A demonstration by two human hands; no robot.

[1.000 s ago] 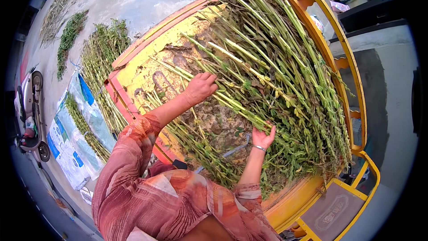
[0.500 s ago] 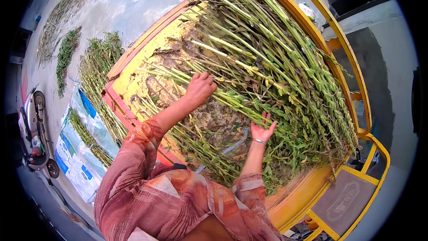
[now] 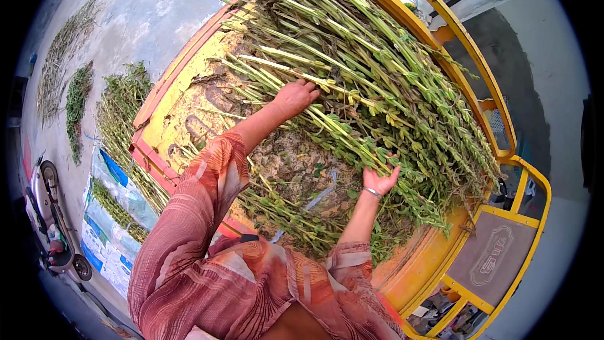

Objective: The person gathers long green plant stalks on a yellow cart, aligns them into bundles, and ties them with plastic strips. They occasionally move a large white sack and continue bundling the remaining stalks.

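Note:
Cut sesame stalks with green pods lie in a thick pile [image 3: 377, 69] on a yellow cart bed [image 3: 217, 47]. At the near side of that pile, my left hand [image 3: 297, 99] is closed around the bare stems of a bunch of sesame stalks [image 3: 336, 127]. My right hand [image 3: 381, 181], palm up with a bracelet at the wrist, cups the leafy end of the same bunch from below. Its thumb sticks up, and leaves partly hide the other fingers. More stalks [image 3: 289, 217] lie close to my body.
A yellow rail [image 3: 469, 41] runs along the cart's far right side, and a framed seat back [image 3: 494, 252] stands at its right end. On the concrete at left are stalk heaps [image 3: 119, 104], a white-and-blue sheet [image 3: 110, 239] and a scooter [image 3: 53, 214]. Soil and debris [image 3: 296, 164] cover the bed's middle.
Both hands have carried the bunch away from my body, right up against the pile. My right hand's fingers, spread before, now curl under the stalks. The whole view has shifted slightly.

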